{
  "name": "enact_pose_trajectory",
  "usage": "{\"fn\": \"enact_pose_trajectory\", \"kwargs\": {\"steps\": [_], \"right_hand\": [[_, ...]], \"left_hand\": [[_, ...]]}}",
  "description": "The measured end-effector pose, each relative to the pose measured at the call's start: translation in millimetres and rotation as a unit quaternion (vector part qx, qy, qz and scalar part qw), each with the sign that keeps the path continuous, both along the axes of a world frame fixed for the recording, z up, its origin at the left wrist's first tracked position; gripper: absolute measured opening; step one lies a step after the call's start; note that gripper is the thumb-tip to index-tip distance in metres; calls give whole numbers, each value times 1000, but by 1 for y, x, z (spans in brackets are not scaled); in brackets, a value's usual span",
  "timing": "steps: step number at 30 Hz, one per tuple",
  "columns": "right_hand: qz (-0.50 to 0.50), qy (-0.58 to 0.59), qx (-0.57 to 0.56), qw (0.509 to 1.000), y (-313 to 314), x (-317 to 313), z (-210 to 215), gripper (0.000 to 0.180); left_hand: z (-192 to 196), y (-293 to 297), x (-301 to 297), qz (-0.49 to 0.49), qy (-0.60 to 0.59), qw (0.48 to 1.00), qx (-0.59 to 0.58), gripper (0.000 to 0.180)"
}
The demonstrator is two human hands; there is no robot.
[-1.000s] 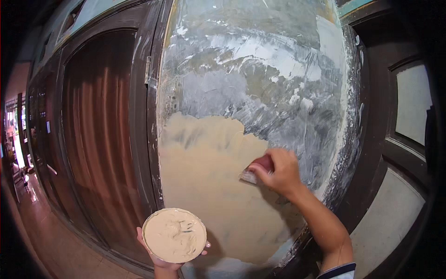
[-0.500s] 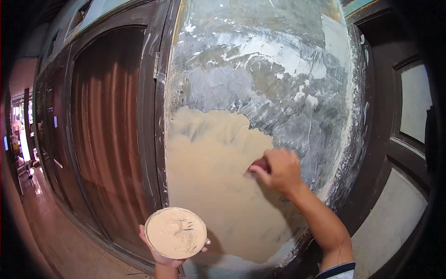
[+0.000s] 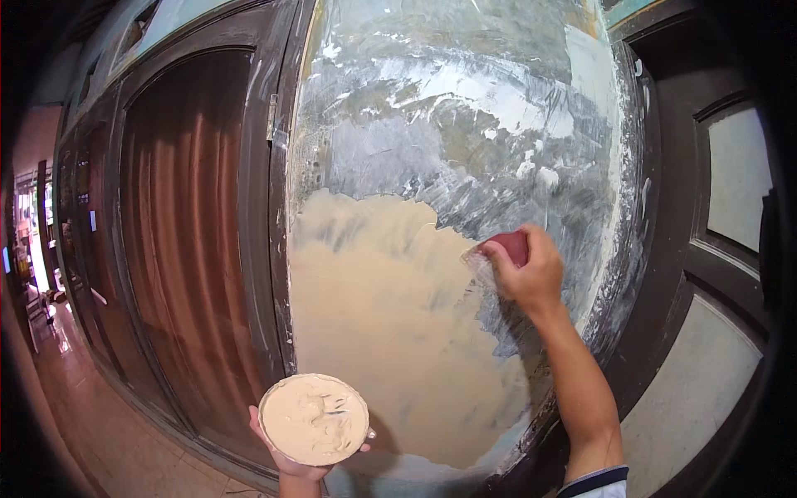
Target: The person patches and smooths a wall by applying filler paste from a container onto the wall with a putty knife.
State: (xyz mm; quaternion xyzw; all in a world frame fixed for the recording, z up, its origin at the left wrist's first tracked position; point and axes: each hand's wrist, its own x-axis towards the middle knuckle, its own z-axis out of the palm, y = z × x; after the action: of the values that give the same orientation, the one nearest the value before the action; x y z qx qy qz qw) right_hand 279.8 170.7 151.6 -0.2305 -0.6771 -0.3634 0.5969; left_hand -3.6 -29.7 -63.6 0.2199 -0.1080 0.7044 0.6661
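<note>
My left hand (image 3: 288, 459) cups a round tub (image 3: 264, 425) of beige putty (image 3: 309, 411) from below, low in front of the wall. The putty's surface is stirred up, with a few dark marks in it. Pinched in my right hand (image 3: 533, 272) is a putty scraper with a dark red grip (image 3: 508, 247); its pale blade lies against the wall, partly hidden by my fingers. The blade is at the upper right border of a large beige putty coat (image 3: 382, 324). Bare grey wall (image 3: 465, 178) with white smears shows above and to the right.
On the left stands a dark framed glass door (image 3: 257, 207) with a brown curtain (image 3: 187, 224) behind it. A dark panelled door (image 3: 730, 274) with pale panels is on the right. Tiled floor (image 3: 158, 452) runs along the lower left.
My right hand has moved up and to the right with the scraper, from inside the putty coat to its border. The left hand and tub stay almost in place.
</note>
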Motion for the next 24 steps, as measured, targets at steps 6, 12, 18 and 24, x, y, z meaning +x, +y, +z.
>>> {"fn": "enact_pose_trajectory", "kwargs": {"steps": [6,12,18,24], "right_hand": [[37,-204,-70,976,-14,-18,-53,44],[40,68,6,997,3,-19,16,38],[43,-167,-59,983,-18,-25,-39,37],[11,-60,-17,998,-3,-25,-5,42]], "left_hand": [[0,0,2,25,7,1000,-14,122],[7,2,7,16,17,1000,-13,120],[0,1,0,35,-1,999,-20,120],[-1,9,-9,-52,-18,996,76,126]]}}
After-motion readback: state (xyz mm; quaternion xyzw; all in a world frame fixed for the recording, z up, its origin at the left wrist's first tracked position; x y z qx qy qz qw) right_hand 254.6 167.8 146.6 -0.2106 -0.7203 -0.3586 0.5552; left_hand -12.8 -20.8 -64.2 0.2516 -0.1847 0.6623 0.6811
